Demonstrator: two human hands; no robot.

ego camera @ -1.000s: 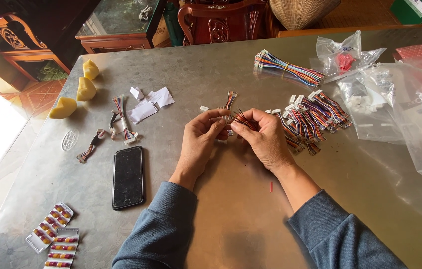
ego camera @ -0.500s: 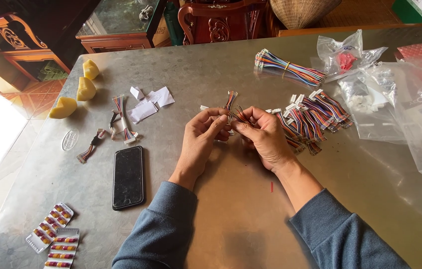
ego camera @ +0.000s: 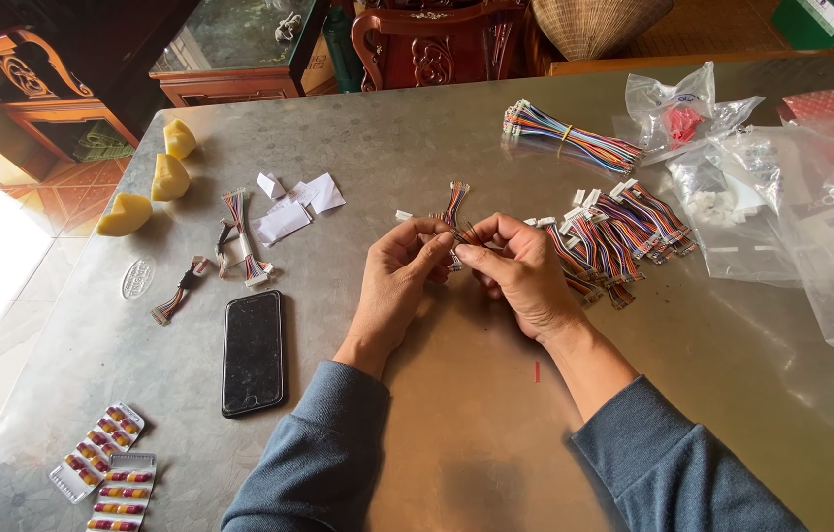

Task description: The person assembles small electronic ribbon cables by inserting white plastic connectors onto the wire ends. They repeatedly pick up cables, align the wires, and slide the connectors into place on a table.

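Multicoloured strands made up the short wire harness that both hands pinched at the middle of the metal table. Much of it was hidden: the fingertips covered the lower stretch, and whether a white connector sat between them was hard to make out. Only the upper end fanned out free, at twelve o'clock from the grip.

The left hand had its thumb and forefinger closed on the harness from nine o'clock, the other fingers curled loosely. The right hand met it from three o'clock, its fingers likewise nipped shut on the same wires, so the two sets of fingertips touched.

At two o'clock from the hands lay a loose pile of harnesses, striped wires with small white plugs, just beside the right knuckles. A banded bundle of wires lay farther off at one o'clock. Crinkled clear plastic bags ran out of view at the three o'clock edge.

At nine o'clock lay a glossy black phone, face up, with scraps of white paper and a few finished harnesses beyond it. Blister packs of capsules were cut off at the seven o'clock corner.
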